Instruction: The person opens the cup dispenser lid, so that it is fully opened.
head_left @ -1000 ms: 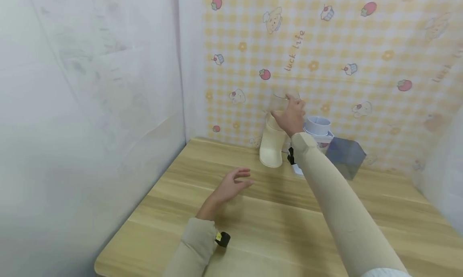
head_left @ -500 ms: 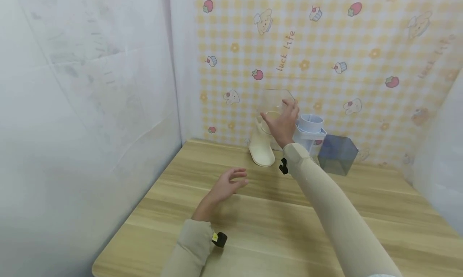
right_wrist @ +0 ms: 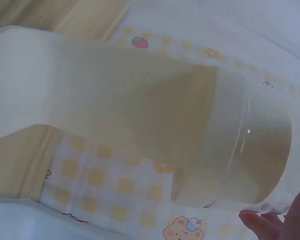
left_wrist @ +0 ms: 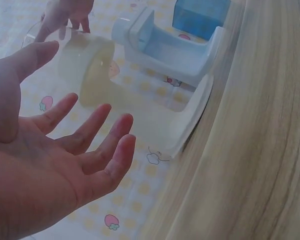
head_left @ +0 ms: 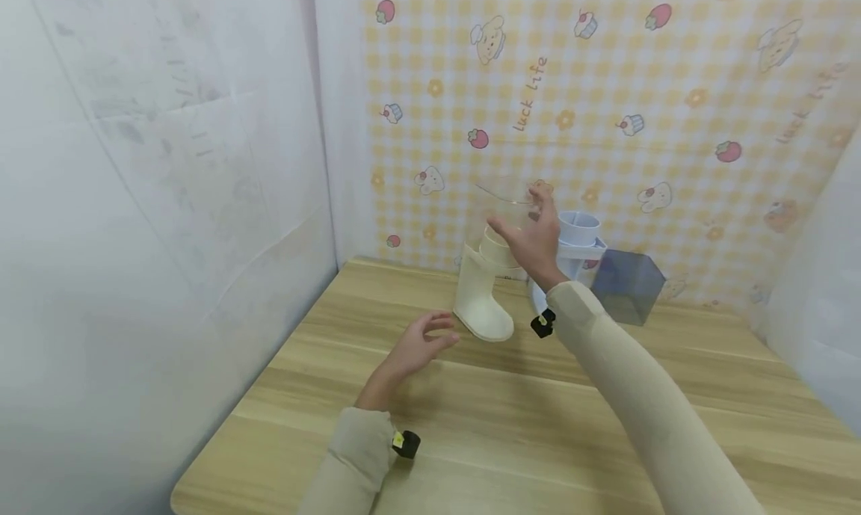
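A cream stand [head_left: 480,306] with a curved foot and a ring at its top rests upright on the table. On top of the ring sits a clear container [head_left: 494,205], its outline hard to see. My right hand [head_left: 536,242] grips the container's right side with thumb and fingers apart; in the right wrist view only some fingers [right_wrist: 290,225] show at the lower right. My left hand [head_left: 415,350] hovers near the stand's foot, palm turned toward it, fingers relaxed and holding nothing. In the left wrist view this hand [left_wrist: 65,155] stands apart from the stand.
Behind my right hand is a pale blue stand [head_left: 580,235] of similar shape. To its right stands a dark blue see-through container [head_left: 628,287]. A checked cloth [head_left: 605,74] hangs at the back, with white sheeting [head_left: 202,201] at the left of the wooden table [head_left: 303,395].
The cream stand and clear container have come forward from the back cloth, with my right hand on the container. The view has swung slightly right. My left hand has kept almost still.
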Demonstrator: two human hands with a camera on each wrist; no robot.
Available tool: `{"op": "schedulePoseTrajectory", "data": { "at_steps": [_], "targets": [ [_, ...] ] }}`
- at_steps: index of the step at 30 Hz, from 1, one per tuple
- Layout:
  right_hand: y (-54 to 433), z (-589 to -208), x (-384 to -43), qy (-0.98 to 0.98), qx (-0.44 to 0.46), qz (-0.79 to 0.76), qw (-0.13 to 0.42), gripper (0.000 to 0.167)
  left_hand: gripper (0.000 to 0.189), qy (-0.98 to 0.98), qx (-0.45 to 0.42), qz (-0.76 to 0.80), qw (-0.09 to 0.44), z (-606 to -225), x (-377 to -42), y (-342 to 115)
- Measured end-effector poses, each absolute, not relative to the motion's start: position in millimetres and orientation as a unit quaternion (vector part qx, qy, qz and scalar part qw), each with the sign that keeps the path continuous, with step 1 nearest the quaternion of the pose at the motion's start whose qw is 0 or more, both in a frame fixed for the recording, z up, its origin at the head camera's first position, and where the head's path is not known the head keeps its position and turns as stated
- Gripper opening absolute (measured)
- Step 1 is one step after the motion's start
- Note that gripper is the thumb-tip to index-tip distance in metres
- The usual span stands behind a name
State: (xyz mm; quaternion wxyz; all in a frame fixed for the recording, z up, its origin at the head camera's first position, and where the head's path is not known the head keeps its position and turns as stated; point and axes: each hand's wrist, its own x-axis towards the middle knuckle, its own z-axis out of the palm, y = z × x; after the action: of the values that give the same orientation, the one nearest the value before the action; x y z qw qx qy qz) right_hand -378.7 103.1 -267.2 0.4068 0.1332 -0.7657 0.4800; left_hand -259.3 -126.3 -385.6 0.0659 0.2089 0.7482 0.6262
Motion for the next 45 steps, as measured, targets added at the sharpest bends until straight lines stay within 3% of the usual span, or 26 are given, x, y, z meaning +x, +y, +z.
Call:
{"op": "schedulePoseTrajectory", "data": {
  "at_steps": [12, 21, 29, 37, 45],
  "targets": [
    [117, -280, -333, -0.771, 0.177, 0.525, 0.312, 0.086, 0.056, 0.747, 0.208, 0.630, 0.038, -398, -260, -129],
    [127, -254, -303, -0.746, 0.258, 0.567, 0.234, 0.091, 0.066, 0.735, 0.190, 0.650, 0.014, -379, -268, -126],
    [136, -238, -296, -0.656, 0.370, 0.637, 0.162, 0.090, 0.074, 0.712, 0.239, 0.659, -0.027, -363, -274, -119],
    [144, -263, -289, -0.600, 0.418, 0.674, 0.103, 0.096, 0.103, 0.723, 0.266, 0.638, -0.002, -378, -264, -108],
    [147, -270, -295, -0.579, 0.445, 0.679, 0.076, 0.086, 0.107, 0.727, 0.258, 0.636, 0.005, -383, -264, -93]
  ]
}}
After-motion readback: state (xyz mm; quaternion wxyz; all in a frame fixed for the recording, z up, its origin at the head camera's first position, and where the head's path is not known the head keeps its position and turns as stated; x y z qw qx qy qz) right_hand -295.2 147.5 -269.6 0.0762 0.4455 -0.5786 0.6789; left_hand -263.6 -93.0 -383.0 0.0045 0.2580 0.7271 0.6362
